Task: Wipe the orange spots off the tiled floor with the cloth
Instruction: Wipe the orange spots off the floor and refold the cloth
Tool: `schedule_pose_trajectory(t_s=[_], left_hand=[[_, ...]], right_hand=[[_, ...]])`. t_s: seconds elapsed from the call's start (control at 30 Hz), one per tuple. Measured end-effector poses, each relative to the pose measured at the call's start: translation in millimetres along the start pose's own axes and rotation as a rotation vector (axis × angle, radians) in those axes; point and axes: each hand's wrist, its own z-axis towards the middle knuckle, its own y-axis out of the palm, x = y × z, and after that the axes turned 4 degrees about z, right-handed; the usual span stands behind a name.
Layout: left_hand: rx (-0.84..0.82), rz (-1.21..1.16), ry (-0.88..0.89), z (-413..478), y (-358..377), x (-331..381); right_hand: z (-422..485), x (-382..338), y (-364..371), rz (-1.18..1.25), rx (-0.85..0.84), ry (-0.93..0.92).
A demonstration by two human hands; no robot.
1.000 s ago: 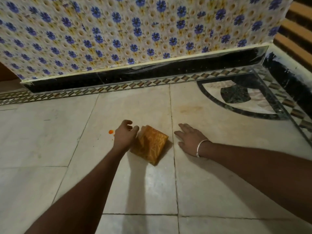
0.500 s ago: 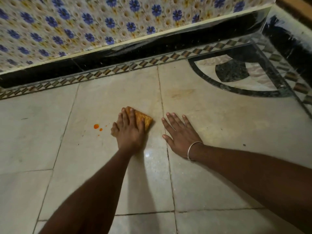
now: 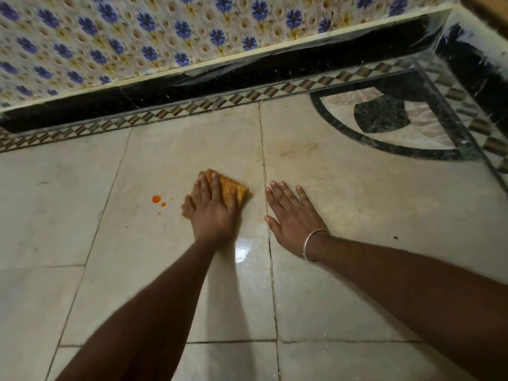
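A folded orange cloth (image 3: 233, 189) lies on the pale tiled floor (image 3: 343, 204). My left hand (image 3: 213, 209) presses flat on top of it with straight fingers and covers most of it. Several small orange spots (image 3: 156, 199) sit on the tile just left of the cloth, apart from it. My right hand (image 3: 292, 213) rests flat on the floor to the right of the cloth, fingers spread, a metal bangle on the wrist.
A black skirting (image 3: 247, 75) and a patterned border strip run along the far wall with blue-flower tiles (image 3: 165, 31). A dark curved inlay (image 3: 384, 127) fills the floor's right corner. A faint brownish smear (image 3: 297, 149) marks the tile beyond my right hand.
My left hand went from gripping the cloth's edge to lying flat on top of it. My right hand spread out flat. The view has tilted down toward the floor.
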Motion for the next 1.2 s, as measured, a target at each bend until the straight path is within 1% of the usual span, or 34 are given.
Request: schedule_pose_trajectory(t_s=[0.1,0.13,0.17,0.23,0.33,0.37,0.43,0.5,0.57,0.63,0.67,0.7,0.77,0.87,0.9,0.93,0.97,1.03,1.13,1.2], left_hand=[[0.088,-0.023,-0.239,-41.0,5.8,12.6],[0.096,-0.029,-0.288,-53.7,9.1,23.5],[0.095,-0.03,-0.295,-61.8,11.4,35.0],[0.073,-0.023,-0.183,-57.3,16.2,53.5],[0.037,0.029,0.098,-12.5,15.0,54.4],[0.022,0.03,0.137,3.8,12.0,46.3],[0.001,0.018,0.143,27.4,5.5,26.9],[-0.001,-0.021,0.064,29.3,2.9,9.4],[0.043,-0.043,-0.104,7.5,6.5,2.7],[0.122,-0.068,-0.289,-27.5,10.6,15.4],[0.132,-0.084,-0.337,-44.7,13.9,27.1],[0.128,-0.087,-0.336,-57.7,16.3,39.2],[0.092,-0.071,-0.231,-64.0,19.2,58.6],[0.049,0.003,0.077,-27.3,15.1,53.1],[0.043,0.015,0.145,-10.8,12.6,44.5],[0.032,0.011,0.16,1.4,9.7,32.2],[0.026,0.003,0.138,8.8,7.3,20.5],[0.027,-0.013,0.049,8.8,6.0,4.0],[0.029,-0.012,-0.04,-24.9,3.7,-0.6],[0.035,-0.006,-0.064,-55.3,2.3,3.0]], right_hand=[[0.8,0.1,0.8,0.009,0.024,0.002],[1.0,-0.2,0.6,0.015,0.028,0.003],[1.3,-1.0,0.6,0.016,0.028,-0.001],[1.0,-0.7,1.2,0.016,0.034,0.001],[2.6,1.1,0.7,0.008,0.019,0.007],[2.5,0.8,0.5,-0.004,0.009,0.003],[1.5,1.0,0.9,-0.017,0.002,0.006],[1.6,0.8,0.9,-0.013,-0.002,0.004],[0.6,0.7,1.9,-0.011,0.003,0.007],[1.5,0.7,2.6,-0.009,0.015,0.016],[1.8,0.6,2.4,-0.005,0.008,0.018],[2.2,0.1,2.3,-0.002,0.004,0.015],[1.9,-0.3,1.3,-0.004,0.006,0.008],[2.1,-0.2,0.8,-0.014,0.0,0.007],[1.9,0.6,0.5,-0.021,-0.002,0.012],[1.1,0.2,0.8,-0.031,-0.016,0.015],[0.6,-0.1,1.0,-0.036,-0.031,0.018],[2.2,-0.7,-0.8,-0.044,-0.073,0.028],[7.1,-2.6,-11.7,-0.042,-0.18,0.04],[12.2,-4.0,-23.7,-0.033,-0.278,0.058]])
